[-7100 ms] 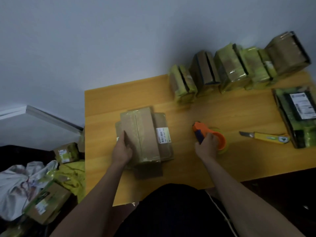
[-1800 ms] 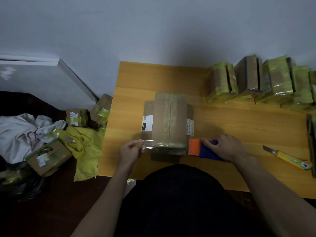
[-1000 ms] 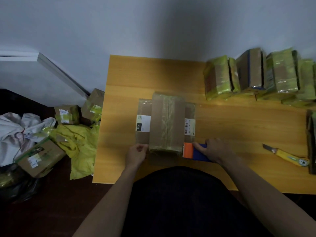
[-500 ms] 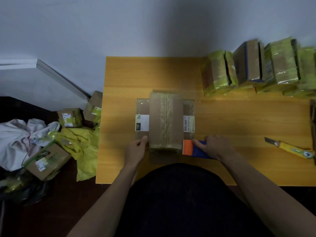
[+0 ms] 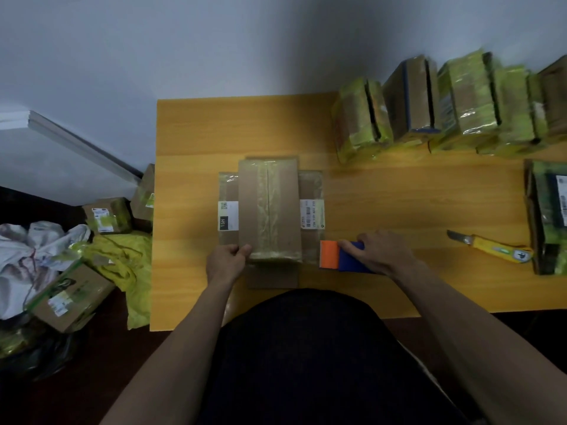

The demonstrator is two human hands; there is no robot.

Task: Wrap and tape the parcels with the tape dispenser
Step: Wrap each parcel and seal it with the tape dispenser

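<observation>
Cardboard parcels (image 5: pixel 269 210): stacked near the counter (image 5: pixel 399 204)'s front edge.
Left hand (image 5: pixel 225 261): pinches the top parcel's near corner.
Right hand (image 5: pixel 379 252): grips the tape dispenser (image 5: pixel 336 255), just beside the stack.

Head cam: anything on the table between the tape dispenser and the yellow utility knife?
Only the right hand gripping the tape dispenser; past it, bare wooden table up to the utility knife. Head view.

Orange-and-blue tape dispenser (image 5: pixel 339 258), yellow knife (image 5: pixel 497 248)
</observation>
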